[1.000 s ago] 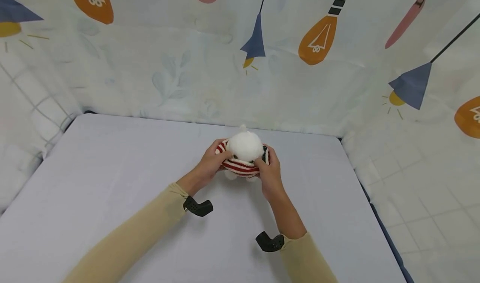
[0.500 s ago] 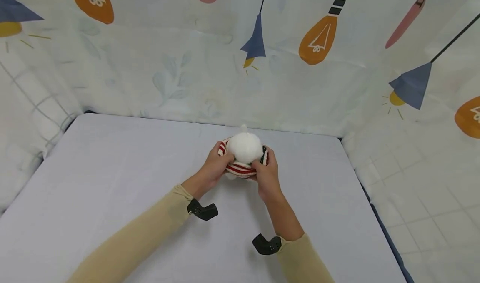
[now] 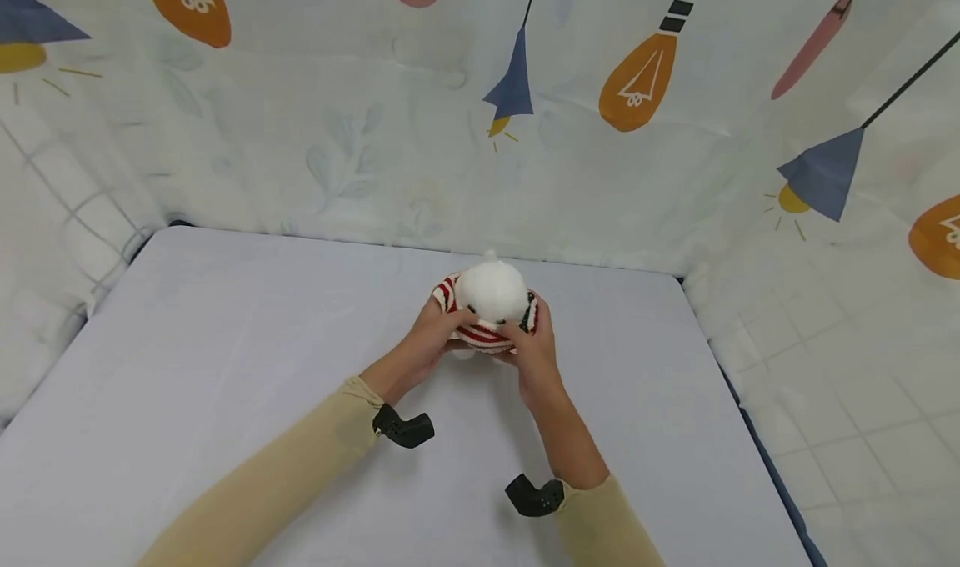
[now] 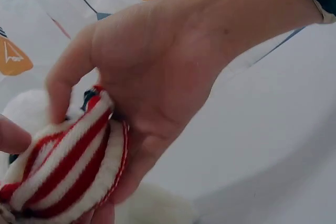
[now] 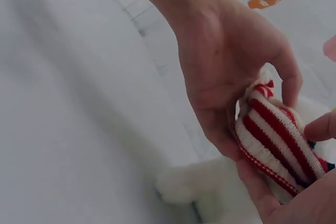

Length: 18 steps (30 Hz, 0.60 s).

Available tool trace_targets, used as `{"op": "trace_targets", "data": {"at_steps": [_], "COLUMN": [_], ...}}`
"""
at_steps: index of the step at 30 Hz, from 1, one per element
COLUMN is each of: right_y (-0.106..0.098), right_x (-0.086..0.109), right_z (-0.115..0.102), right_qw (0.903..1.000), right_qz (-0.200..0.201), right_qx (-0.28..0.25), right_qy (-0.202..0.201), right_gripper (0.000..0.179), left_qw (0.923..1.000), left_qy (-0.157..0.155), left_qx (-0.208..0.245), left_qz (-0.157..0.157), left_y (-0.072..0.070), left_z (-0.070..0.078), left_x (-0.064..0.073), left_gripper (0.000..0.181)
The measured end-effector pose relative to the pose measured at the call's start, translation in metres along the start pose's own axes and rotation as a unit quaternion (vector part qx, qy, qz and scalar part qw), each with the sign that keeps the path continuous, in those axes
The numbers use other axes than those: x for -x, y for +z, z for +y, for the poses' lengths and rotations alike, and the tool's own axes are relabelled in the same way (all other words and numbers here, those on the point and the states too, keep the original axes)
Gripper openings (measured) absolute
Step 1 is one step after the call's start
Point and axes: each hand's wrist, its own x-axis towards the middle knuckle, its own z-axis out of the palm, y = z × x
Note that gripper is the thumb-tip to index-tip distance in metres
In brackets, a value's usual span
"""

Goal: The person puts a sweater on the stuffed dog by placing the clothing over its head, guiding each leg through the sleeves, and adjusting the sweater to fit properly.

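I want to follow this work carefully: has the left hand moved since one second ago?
Yes: in the head view, the left hand has moved slightly right and away from the table's far edge.

This looks like a small screened-off booth or corner; whether it belongs to a home, an office or a studio cannot be told. A broad surface [image 3: 225,367] under plain pale covering is closed in by whitish sheeting: a back sheet [image 3: 420,167] rises behind it, a left sheet [image 3: 45,300] beside its left edge, a right sheet [image 3: 847,325] beside its right edge. Above the surface's far edge, the lightly wrinkled back sheet shows printed orange bulbs [image 3: 637,83], blue hanging lamps [image 3: 513,75] and faint leaf sprays [image 3: 337,154]. Pale grid lines mark both side sheets.
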Motion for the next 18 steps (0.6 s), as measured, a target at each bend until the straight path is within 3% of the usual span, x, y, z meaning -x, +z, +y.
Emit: {"op": "trace_targets", "data": {"at_steps": [4, 10, 18], "right_y": [0.009, 0.022, 0.029], "right_x": [0.003, 0.002, 0.002], "right_z": [0.001, 0.004, 0.006], "right_qw": [0.9997, 0.9972, 0.9939], "right_qz": [0.02, 0.066, 0.071], "right_qx": [0.014, -0.01, -0.065], "right_qy": [-0.004, -0.033, -0.053], "right_gripper": [0.075, 0.074, 0.083], "left_qw": [0.9993, 0.9962, 0.9947], "left_qy": [0.01, 0.032, 0.047], "left_qx": [-0.023, -0.01, 0.012], "left_qz": [0.027, 0.081, 0.09], "left_y": [0.008, 0.022, 0.027], "left_z": [0.0, -0.004, -0.011], "left_x": [0.001, 0.0, -0.003], "left_gripper": [0.061, 0.06, 0.073]}}
